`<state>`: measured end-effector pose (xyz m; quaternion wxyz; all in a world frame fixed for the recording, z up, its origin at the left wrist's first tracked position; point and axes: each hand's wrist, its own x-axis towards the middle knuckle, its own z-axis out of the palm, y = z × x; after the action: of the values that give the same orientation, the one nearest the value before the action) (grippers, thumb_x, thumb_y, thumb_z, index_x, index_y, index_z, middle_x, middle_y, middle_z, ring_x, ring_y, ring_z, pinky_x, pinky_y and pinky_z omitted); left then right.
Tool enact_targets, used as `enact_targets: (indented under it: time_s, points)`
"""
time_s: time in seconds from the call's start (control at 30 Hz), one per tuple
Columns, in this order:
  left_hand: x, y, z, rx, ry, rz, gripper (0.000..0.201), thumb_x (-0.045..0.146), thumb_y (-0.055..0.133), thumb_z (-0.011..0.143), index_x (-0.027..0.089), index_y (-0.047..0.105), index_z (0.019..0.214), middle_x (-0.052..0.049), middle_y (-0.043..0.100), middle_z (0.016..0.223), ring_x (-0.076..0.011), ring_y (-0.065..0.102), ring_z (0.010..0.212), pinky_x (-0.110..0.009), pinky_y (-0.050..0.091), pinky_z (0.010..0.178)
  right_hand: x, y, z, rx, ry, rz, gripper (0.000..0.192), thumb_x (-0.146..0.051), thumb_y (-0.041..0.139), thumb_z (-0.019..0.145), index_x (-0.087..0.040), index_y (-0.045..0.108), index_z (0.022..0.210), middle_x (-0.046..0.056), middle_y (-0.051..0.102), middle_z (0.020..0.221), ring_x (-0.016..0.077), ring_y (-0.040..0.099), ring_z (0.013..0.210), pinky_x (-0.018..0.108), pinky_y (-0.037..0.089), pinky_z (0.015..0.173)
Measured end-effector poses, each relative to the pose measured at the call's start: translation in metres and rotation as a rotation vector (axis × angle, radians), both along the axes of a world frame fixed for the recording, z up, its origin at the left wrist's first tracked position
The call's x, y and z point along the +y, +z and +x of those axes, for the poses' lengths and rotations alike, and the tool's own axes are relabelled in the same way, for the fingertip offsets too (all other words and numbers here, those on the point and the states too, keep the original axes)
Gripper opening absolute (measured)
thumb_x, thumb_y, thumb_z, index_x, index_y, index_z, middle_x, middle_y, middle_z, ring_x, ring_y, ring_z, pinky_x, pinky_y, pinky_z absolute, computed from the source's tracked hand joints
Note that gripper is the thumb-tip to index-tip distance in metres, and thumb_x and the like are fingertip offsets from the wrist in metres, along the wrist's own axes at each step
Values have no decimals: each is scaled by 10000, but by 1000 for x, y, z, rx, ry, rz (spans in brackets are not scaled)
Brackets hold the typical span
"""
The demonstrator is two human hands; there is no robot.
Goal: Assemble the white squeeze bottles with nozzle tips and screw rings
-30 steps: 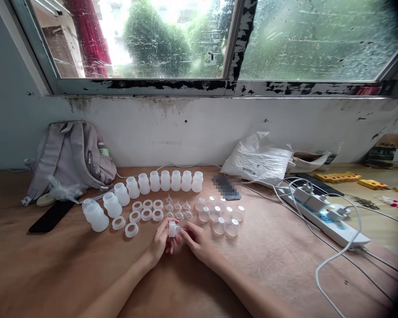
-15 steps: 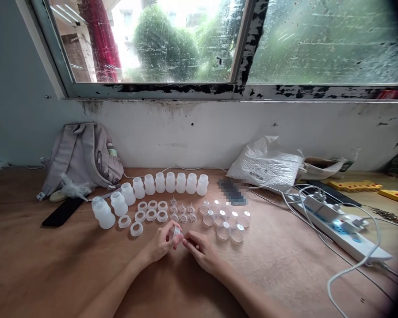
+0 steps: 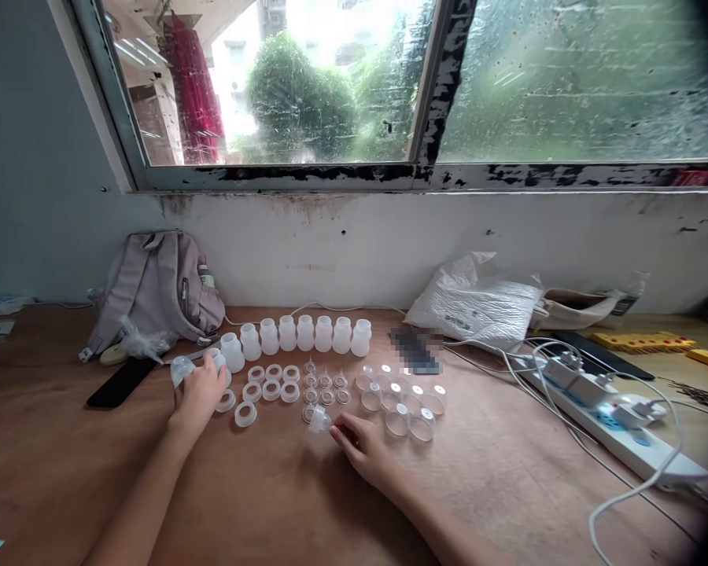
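My left hand (image 3: 199, 393) is at the left end of the row of frosted baby bottles (image 3: 305, 333), its fingers closed around one bottle (image 3: 216, 358) and mostly hiding it. Right beside it leans a bottle with a clear cap (image 3: 182, 369). My right hand (image 3: 359, 442), low in the middle, pinches a small translucent bottle top (image 3: 320, 420) at its fingertips; its exact parts are hard to make out. White collar rings (image 3: 272, 390) lie between my hands. Clear silicone nipples (image 3: 326, 380) sit just beyond the bottle top. Clear dome caps (image 3: 396, 420) stand to the right of my right hand.
A grey backpack (image 3: 162, 287) and a black phone (image 3: 121, 381) are at the left. At the back right lies a silver padded bag (image 3: 475, 303). A white power strip (image 3: 619, 420) with plugs and looping cables takes up the right side. A pixelated dark object (image 3: 416, 351) lies behind the caps.
My left hand has let go of the bottle top and moved left onto a bottle. My right hand stays in place, with the bottle top at its fingertips. The view has shifted slightly.
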<state>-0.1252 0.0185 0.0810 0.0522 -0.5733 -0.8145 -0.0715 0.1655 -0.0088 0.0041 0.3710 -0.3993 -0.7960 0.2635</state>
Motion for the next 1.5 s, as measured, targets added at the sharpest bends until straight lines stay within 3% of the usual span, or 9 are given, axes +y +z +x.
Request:
enact_targets:
  time_s: [0.3, 0.43, 0.53, 0.67, 0.8, 0.93, 1.13, 1.27, 1.5]
  points:
    - [-10, -3, 9, 51, -21, 225, 281, 308, 302, 862, 168, 517, 975, -80, 610, 708, -229, 595, 624, -274, 371, 509, 1, 0, 0, 26, -26, 16, 290, -345, 407, 847, -161, 487, 638, -25, 456, 545, 89, 376, 501, 219, 280, 483]
    - [-38, 9, 38, -7, -190, 537, 231, 333, 382, 838, 213, 557, 929, -50, 527, 876, -154, 549, 639, -238, 386, 499, 1, 1, -2, 57, -55, 1, 297, -344, 406, 848, -166, 462, 616, -30, 435, 537, 86, 362, 493, 215, 279, 476]
    - [-53, 6, 64, -174, -459, 656, 188, 327, 443, 813, 209, 573, 881, -64, 454, 999, -158, 536, 788, -253, 456, 629, 2, 2, -1, 108, -93, -11, 292, -344, 391, 856, -172, 447, 627, -28, 435, 552, 90, 382, 502, 212, 296, 484]
    - [-61, -17, 89, -398, -720, 523, 148, 235, 393, 835, 207, 529, 887, -76, 401, 1167, -196, 483, 1023, -319, 443, 826, 4, 2, 3, 195, -148, -31, 258, -342, 356, 872, -176, 481, 719, -25, 456, 578, 99, 430, 518, 210, 331, 507]
    - [-59, -47, 99, -609, -791, 359, 125, 237, 401, 828, 219, 462, 936, -78, 454, 1177, -209, 498, 1043, -350, 438, 850, 5, 2, 5, 238, -198, -55, 226, -341, 362, 871, -178, 502, 801, -22, 469, 591, 104, 446, 519, 212, 350, 504]
    - [-50, -67, 103, -851, -758, 352, 557, 282, 575, 728, 200, 261, 1181, -125, 494, 1154, -224, 514, 1028, -367, 423, 859, 5, 3, 6, 275, -208, -80, 217, -348, 373, 864, -181, 508, 833, -17, 470, 608, 101, 442, 499, 207, 354, 467]
    - [-30, -67, 112, -972, -828, 178, 422, 351, 615, 692, 173, 450, 1037, -73, 557, 970, -202, 545, 897, -332, 441, 799, 8, 7, 10, 319, -262, -54, 214, -333, 413, 844, -172, 536, 912, 18, 529, 688, 101, 460, 499, 213, 383, 453]
    - [-31, -63, 115, -1054, -834, 176, 601, 337, 653, 653, 190, 368, 1161, -75, 552, 1023, -199, 547, 915, -316, 444, 804, 8, 7, 13, 298, -243, -16, 193, -287, 419, 839, -179, 541, 941, 23, 546, 702, 106, 479, 520, 215, 399, 468]
    - [-41, -56, 105, -848, -920, 75, 559, 293, 626, 657, 253, 431, 1180, -62, 526, 1057, -203, 536, 916, -324, 439, 815, 2, 7, 15, 169, -143, 66, 151, -209, 404, 818, -189, 537, 886, 24, 546, 714, 126, 490, 581, 234, 393, 529]
